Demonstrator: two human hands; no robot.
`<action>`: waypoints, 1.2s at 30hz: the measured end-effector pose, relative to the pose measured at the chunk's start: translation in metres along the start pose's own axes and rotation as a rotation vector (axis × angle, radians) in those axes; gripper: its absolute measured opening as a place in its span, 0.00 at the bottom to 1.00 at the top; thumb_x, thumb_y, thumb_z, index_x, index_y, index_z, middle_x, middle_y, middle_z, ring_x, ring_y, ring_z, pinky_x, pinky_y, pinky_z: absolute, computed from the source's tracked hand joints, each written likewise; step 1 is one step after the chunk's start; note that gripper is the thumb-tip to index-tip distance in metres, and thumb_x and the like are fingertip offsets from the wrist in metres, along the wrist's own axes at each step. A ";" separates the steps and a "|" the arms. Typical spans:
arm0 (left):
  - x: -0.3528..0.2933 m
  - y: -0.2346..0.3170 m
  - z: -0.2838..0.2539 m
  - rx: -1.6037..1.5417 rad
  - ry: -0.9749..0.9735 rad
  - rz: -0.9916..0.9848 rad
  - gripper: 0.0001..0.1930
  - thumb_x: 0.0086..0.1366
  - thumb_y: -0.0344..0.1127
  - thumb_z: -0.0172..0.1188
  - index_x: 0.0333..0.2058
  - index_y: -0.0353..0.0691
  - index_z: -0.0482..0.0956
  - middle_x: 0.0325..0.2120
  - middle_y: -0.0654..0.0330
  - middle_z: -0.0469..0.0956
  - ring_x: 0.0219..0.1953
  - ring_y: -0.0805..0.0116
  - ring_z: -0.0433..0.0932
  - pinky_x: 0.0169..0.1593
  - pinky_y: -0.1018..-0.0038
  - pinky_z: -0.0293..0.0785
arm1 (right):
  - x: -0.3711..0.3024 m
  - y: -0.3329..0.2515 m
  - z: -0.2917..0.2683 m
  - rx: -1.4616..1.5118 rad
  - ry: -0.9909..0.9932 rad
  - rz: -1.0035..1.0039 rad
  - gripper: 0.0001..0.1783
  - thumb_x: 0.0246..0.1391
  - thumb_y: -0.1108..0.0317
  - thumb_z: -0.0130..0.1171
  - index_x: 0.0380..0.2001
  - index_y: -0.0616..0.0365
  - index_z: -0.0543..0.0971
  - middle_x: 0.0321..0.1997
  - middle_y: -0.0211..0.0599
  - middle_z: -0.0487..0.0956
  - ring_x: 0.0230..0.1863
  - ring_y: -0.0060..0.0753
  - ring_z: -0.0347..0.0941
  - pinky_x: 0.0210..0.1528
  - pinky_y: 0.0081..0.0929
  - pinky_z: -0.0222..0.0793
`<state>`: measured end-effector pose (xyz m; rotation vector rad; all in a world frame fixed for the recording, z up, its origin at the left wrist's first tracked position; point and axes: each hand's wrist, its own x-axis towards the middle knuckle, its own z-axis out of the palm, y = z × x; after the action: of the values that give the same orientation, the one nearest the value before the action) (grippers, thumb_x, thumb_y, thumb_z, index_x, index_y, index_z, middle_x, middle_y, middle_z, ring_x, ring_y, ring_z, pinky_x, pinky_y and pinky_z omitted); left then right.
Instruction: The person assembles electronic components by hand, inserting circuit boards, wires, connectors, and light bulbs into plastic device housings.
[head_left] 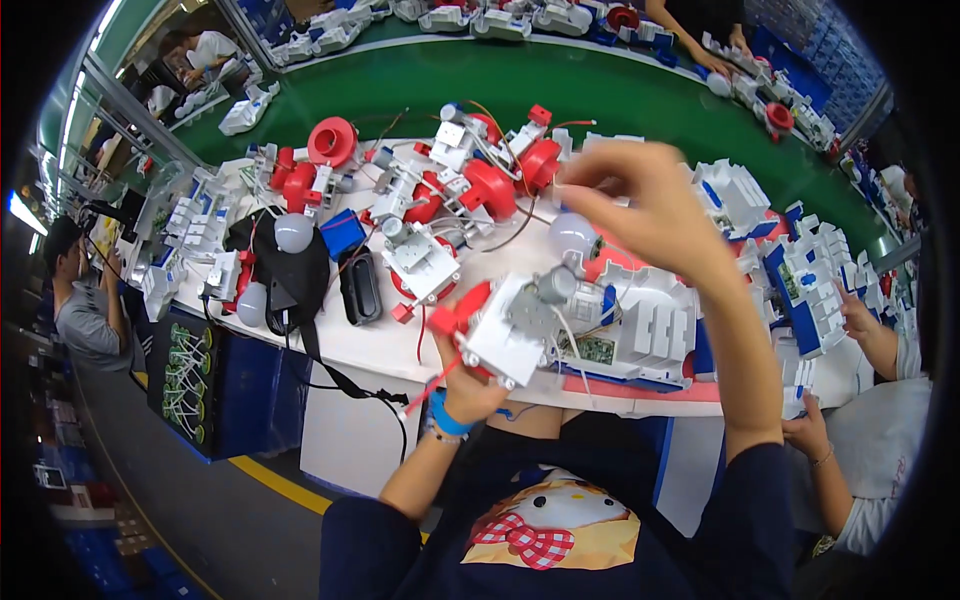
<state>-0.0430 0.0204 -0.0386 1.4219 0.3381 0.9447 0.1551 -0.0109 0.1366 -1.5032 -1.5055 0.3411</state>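
Observation:
My left hand (pixel 470 388), with a blue band at the wrist, is closed round a white motor unit (pixel 508 335) that has a red part on its side. A red wire hangs from the unit, and a grey round motor sits on its top. My right hand (pixel 640 205) is raised over the table, its fingers curled and blurred by motion; whether they grip anything is unclear. Just below its fingertips is a round white bulb (pixel 573 238). Beside the motor unit lies an open white housing (pixel 650 335) with a green circuit board (pixel 590 349) inside.
Several red-and-white motor units (pixel 420 195) are heaped at the back. A black bag (pixel 285 270), another white bulb (pixel 294 233) and a black tray (pixel 360 287) are to the left. Beyond runs a green conveyor (pixel 450 85). At right, a co-worker's hands hold a blue-and-white housing (pixel 805 285).

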 end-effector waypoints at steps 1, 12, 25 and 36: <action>-0.010 -0.011 0.000 -0.052 0.053 -0.013 0.50 0.37 0.24 0.63 0.54 0.43 0.36 0.51 0.46 0.53 0.53 0.55 0.58 0.52 0.64 0.58 | 0.024 0.006 0.021 -0.182 -0.089 -0.007 0.08 0.39 0.69 0.57 0.23 0.64 0.75 0.24 0.39 0.75 0.25 0.28 0.72 0.27 0.22 0.68; -0.024 -0.016 0.015 -0.009 0.124 0.077 0.42 0.37 0.23 0.60 0.50 0.37 0.43 0.48 0.48 0.55 0.51 0.58 0.59 0.53 0.66 0.57 | 0.066 0.086 0.121 -0.746 -0.366 0.044 0.33 0.26 0.64 0.64 0.43 0.55 0.68 0.42 0.43 0.68 0.48 0.43 0.60 0.47 0.34 0.62; -0.028 -0.031 0.004 0.230 0.132 0.061 0.45 0.42 0.23 0.60 0.53 0.35 0.37 0.46 0.51 0.60 0.47 0.63 0.64 0.51 0.69 0.59 | 0.070 0.055 0.106 -0.809 -0.114 -0.173 0.08 0.31 0.72 0.54 0.21 0.60 0.74 0.25 0.40 0.74 0.38 0.42 0.64 0.38 0.34 0.65; -0.017 -0.036 -0.010 0.157 0.272 0.146 0.40 0.38 0.15 0.55 0.53 0.33 0.47 0.49 0.49 0.57 0.48 0.60 0.62 0.50 0.66 0.61 | 0.055 -0.031 -0.008 -0.455 0.723 -0.653 0.07 0.21 0.69 0.58 0.12 0.56 0.74 0.17 0.37 0.73 0.33 0.44 0.63 0.34 0.33 0.62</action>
<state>-0.0479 0.0195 -0.0795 1.4766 0.5256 1.2587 0.1528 0.0286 0.1871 -1.1636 -1.4011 -0.8899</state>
